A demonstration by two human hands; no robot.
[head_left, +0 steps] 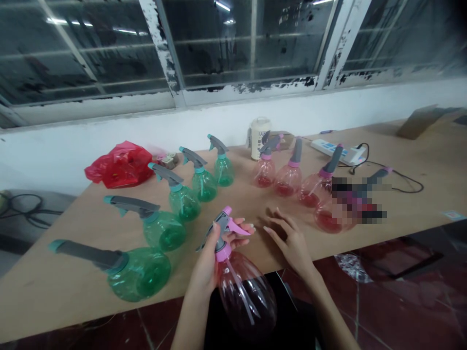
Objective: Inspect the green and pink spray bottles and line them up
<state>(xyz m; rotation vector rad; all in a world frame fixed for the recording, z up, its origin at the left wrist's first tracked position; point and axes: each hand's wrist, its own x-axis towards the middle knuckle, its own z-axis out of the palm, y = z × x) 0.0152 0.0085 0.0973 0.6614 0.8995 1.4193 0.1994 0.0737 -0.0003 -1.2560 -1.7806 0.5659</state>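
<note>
Flanking one held bottle [248, 296]: five green [164, 231], four pink [288, 181]

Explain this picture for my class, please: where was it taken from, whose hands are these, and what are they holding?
There is no machine here. One camera, worn on a person's head, looks forward and down at that person's own bare hands. The left hand grips a pink spray bottle around its neck and trigger head. The right hand is open and holds nothing. On the table are five green bottles and four pink ones, one partly pixelated. Towards the wall lie a red plastic bag, a cup and a power strip.
</note>
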